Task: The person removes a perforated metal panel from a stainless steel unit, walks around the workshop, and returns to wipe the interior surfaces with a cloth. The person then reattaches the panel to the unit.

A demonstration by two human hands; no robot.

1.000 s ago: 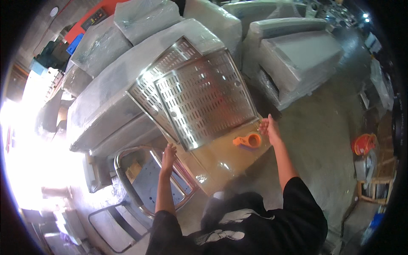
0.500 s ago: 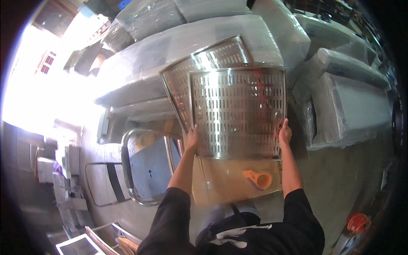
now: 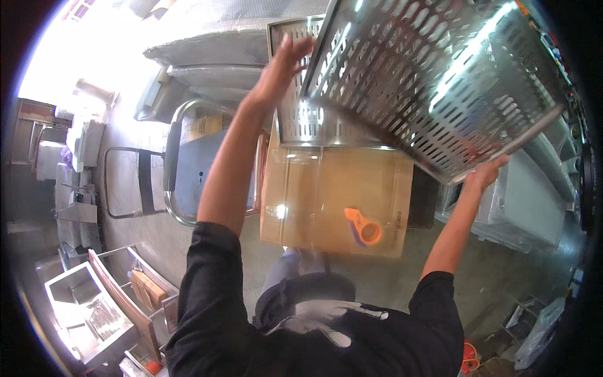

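Observation:
A slotted stainless-steel panel (image 3: 433, 94) is lifted and tilted at the upper right, its far part cut off by the picture's edge. My right hand (image 3: 483, 174) grips its lower right rim. My left hand (image 3: 282, 69) is raised with fingers spread, close to that panel's left edge; whether the fingertips touch it I cannot tell. Below the lifted panel, a second slotted metal panel (image 3: 295, 119) lies at the far part of a cardboard box (image 3: 314, 195), partly covered. An orange tape dispenser (image 3: 364, 227) rests on the near right part of the box.
Left of the box stands a chrome-framed trolley (image 3: 173, 157) with a blue-grey deck. Wrapped furniture (image 3: 220, 47) fills the far side, and another wrapped piece (image 3: 521, 201) stands at right. Frames and a white sink-like unit (image 3: 91, 311) lie at lower left.
One panel is now raised and tilted to the right, and the other lies squared on the box. My left hand has come off the panel edge and moved up. The view has shifted.

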